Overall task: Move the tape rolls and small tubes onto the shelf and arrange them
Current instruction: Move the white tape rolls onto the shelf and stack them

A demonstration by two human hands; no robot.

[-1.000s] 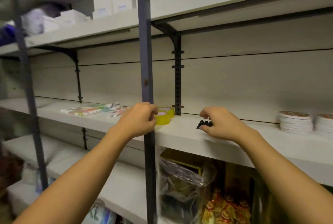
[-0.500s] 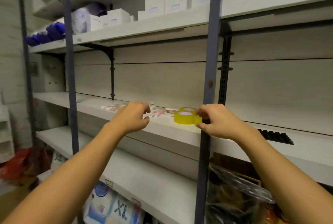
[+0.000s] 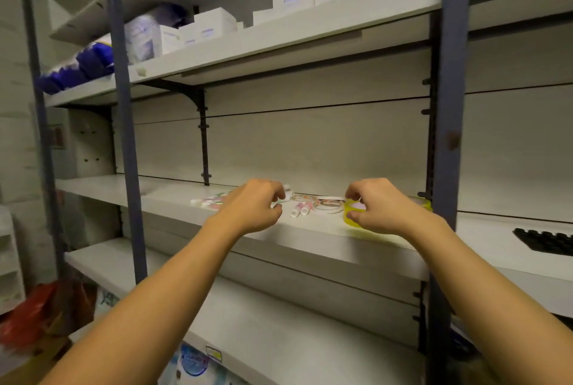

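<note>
right hand pinches yellow clear-tape roll near grey shelf front edge | left hand curled, grip unclear | small pink tubes at 3 o'clock of it

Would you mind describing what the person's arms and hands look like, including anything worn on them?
Both forearms are bare right up to the bottom edge of the picture, with no sleeves in view. The left hand and right hand wear no gloves, and no watch, ring or bracelet shows.

yellow tape roll half hidden, small tubes blurred
</note>
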